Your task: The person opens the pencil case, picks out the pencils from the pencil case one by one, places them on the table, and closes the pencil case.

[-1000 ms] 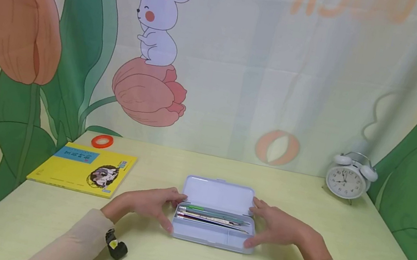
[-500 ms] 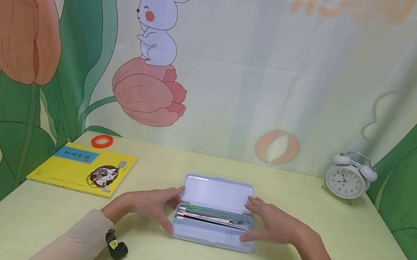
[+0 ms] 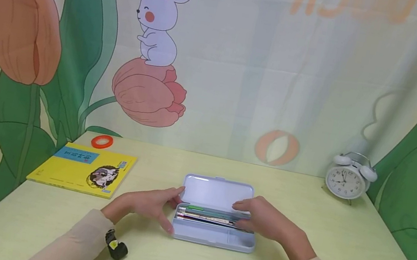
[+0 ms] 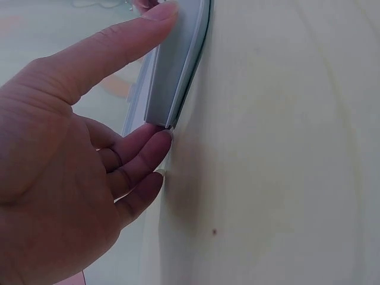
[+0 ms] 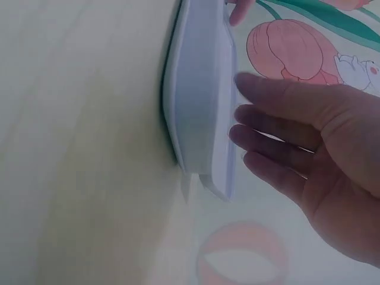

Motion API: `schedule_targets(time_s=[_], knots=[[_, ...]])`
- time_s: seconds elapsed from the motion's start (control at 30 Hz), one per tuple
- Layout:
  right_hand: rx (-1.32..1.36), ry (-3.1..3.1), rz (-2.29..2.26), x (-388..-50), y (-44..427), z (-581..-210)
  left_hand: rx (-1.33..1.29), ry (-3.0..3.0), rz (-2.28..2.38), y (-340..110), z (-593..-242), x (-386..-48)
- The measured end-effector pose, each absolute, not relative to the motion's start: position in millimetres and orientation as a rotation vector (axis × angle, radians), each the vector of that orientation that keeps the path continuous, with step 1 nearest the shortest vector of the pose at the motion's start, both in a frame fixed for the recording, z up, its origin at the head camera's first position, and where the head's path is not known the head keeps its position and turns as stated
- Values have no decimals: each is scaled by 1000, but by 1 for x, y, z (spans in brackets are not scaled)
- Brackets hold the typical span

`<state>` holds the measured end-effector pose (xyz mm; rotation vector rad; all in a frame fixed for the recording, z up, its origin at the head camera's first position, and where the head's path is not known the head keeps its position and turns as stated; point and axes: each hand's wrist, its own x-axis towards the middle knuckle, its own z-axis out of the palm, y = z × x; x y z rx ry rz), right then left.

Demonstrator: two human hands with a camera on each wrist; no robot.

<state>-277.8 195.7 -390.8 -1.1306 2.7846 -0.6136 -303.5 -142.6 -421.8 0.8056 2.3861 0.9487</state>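
Observation:
A pale lavender pencil case point(image 3: 198, 232) lies on the table, its lid point(image 3: 214, 192) swung back. Several pencils and pens point(image 3: 203, 217) fill its rear compartment; the front one is divided by a small partition. My left hand point(image 3: 153, 204) holds the case's left end, thumb at the front corner and fingers toward the hinge side. In the left wrist view, the fingers bend round the case's point(image 4: 178, 59) end. Over the right part of the pencils hovers my right hand point(image 3: 268, 219), its fingers loosely extended. The right wrist view shows it above the case point(image 5: 199, 89), holding nothing.
A yellow book point(image 3: 81, 170) lies at the left, with an orange-red ring-shaped roll point(image 3: 102, 141) behind it. At the back right stands a white twin-bell alarm clock point(image 3: 347, 181). A printed curtain point(image 3: 237, 60) hangs behind the table.
My right hand has left the case's right end and moved left over the pencils. The lid has shifted very slightly; the left hand stays at the left end.

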Motion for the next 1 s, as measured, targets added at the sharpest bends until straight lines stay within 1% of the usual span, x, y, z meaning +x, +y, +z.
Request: schedule_targets(time_s=[0.37,0.57,0.87,1.0], knots=[[-1176,2757,-663,-288,184,-402,823,2372,954,-144,-423,-304],[-1091,2801,-574,-290,179,-404,828,2373,948,-142,-425,-307],[-1125,2893,-356,-289,166,-401,814,2377,953,-142,-426,-306],[-1064,2922,-286,-288,161,-401,810,2391,945,-142,-425,-305]])
